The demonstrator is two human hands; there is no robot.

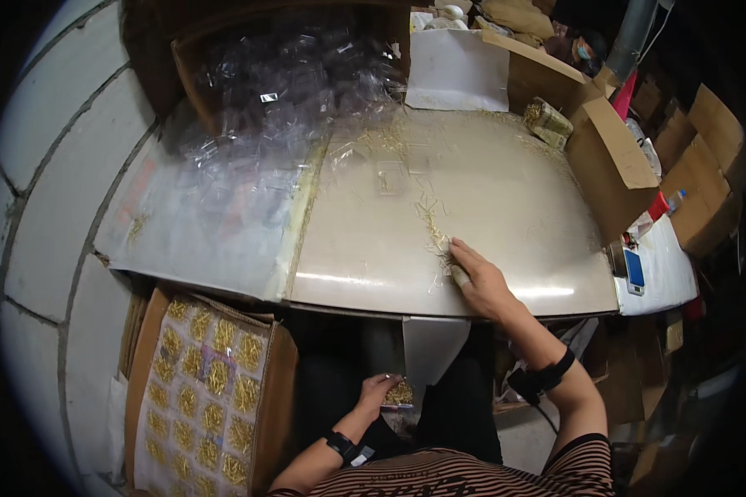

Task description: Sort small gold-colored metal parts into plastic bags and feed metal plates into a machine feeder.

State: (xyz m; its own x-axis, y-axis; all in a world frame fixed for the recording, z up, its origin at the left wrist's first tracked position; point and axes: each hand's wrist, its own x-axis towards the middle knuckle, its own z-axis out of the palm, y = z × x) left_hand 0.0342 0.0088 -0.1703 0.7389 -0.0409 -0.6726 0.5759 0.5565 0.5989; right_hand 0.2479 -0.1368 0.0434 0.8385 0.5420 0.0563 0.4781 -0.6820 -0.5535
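Note:
My right hand (480,277) lies on the beige tabletop (522,207) with its fingers stretched out, its edge against a thin trail of small gold-coloured metal pins (433,222). A pale wrap covers part of its thumb. Below the table's front edge, over my lap, my left hand (376,394) grips a small clear box (399,395) holding many gold pins. A white sheet (433,352) hangs down from the table edge beside that box. Further back on the tabletop lies a clear plastic box (389,178), with more pins scattered round it.
Clear plastic boxes (298,83) heap up at the back left, spilling from a cardboard carton. At lower left, a carton (282,373) holds rows of pin-filled boxes (211,414). Cardboard flaps (613,149) edge the right side, near a blue-screened device (634,272). Another person (578,51) is at the back right.

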